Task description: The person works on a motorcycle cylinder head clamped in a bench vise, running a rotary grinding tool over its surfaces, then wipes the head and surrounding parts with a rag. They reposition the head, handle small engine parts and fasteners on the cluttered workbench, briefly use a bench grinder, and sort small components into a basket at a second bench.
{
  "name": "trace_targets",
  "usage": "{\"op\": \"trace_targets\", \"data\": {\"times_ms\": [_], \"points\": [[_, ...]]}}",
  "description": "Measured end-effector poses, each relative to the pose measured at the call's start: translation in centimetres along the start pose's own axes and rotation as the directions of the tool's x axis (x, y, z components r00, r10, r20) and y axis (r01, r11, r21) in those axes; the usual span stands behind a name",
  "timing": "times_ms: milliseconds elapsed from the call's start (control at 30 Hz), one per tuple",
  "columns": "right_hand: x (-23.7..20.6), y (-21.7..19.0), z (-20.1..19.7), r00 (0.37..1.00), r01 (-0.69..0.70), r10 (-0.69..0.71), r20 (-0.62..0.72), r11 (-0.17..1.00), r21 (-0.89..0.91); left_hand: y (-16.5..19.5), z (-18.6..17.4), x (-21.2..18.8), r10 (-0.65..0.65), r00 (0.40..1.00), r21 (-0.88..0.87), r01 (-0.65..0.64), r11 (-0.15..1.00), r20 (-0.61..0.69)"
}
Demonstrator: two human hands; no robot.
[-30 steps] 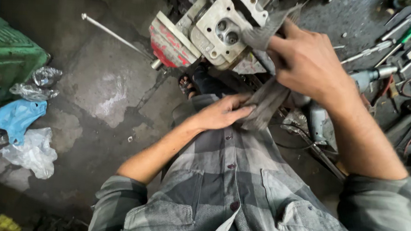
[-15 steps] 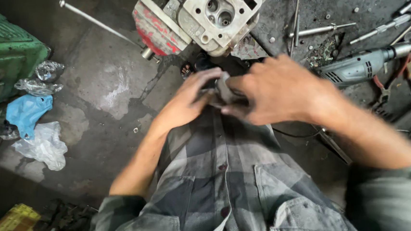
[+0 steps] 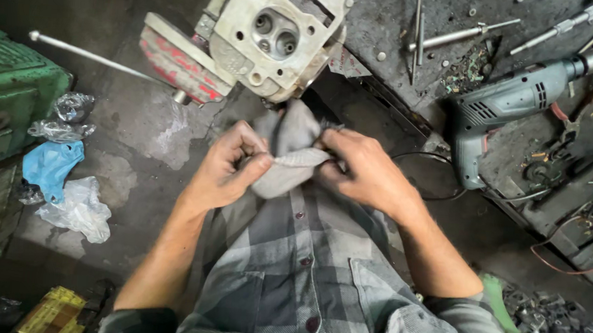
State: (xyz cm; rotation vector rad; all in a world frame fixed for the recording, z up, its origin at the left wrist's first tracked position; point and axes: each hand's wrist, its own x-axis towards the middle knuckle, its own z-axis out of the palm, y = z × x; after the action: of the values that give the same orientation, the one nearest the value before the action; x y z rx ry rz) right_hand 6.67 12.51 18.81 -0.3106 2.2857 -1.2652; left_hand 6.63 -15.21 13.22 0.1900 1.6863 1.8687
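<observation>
head view, hands: both are bunched up on the grey rag in front of the chest. left hand is pinching a fold between thumb and forefinger, right hand has its fingers curled tight into the other end.

head view, where the rag is: up off the bench, held against the plaid shirt, just below the cylinder head that sits clamped in the red vise.

head view, stuff around: power drill lies on the messy bench to the right, blue cloth and crumpled plastic bags on the floor to the left.

what could go wrong: honestly the rag's loose end hangs right by the cylinder head's edge, so it could snag there or drop lint into the open ports. Greasy fingers could also just smear the shirt.

vs half a second ago: hands were overlapped and blurry, right one covering the left. Now they've pulled apart, with the rag stretched between them.

vs a second ago: right hand was up at the cylinder head with the rag, left hand flat on the shirt. Both are down at the chest now.
</observation>
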Motion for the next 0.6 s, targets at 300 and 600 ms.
{"op": "trace_targets", "data": {"times_ms": [300, 600], "points": [[-0.4, -2.0, -5.7, 0.753, 0.52, -0.655, -0.06, 0.537, 0.665, 4.8, -0.3, 3.6, 0.151, 0.899, 0.191, -0.247, 0.95, 0.411], [-1.8, -0.3, -6.6, 0.835, 0.245, -0.529, -0.15, 0.113, 0.963, -1.9, 4.3, 4.6, 0.218, 0.817, 0.209, -0.377, 0.902, 0.533]]}}
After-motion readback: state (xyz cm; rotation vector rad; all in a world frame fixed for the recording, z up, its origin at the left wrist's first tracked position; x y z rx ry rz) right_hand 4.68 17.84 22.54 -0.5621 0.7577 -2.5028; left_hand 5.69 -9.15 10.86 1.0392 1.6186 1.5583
